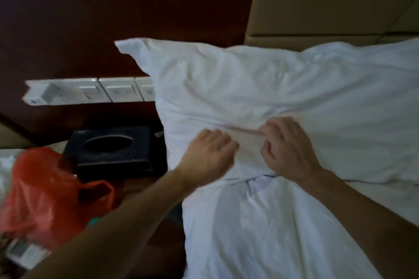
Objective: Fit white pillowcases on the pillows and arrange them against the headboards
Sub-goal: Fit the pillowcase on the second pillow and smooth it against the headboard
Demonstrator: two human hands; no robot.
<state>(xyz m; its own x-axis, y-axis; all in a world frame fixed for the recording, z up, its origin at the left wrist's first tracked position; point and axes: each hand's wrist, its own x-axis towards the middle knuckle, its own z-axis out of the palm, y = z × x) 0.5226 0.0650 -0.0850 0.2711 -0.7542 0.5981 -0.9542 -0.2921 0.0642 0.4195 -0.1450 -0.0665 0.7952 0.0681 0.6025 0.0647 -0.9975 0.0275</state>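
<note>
Head view: nearest is the bed (260, 233), then both hands at the pillow's (260, 88) near edge. Right hand (288, 147) fingers pinch its cloth at the opening. Left hand (208, 154) fingers curl onto it, too blurry to call a grip. Looks like closing the cover; next, tuck it in and plump. Pillow's white and wrinkly, far edge by the headboard (328, 0).

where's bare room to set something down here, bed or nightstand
Free: the bare sheet at right, bordered by the pillow above and the rumpled white linen on its left. Crowded: the nightstand, where the tissue box and orange bag leave only a narrow dark gap beside the pillow.
</note>
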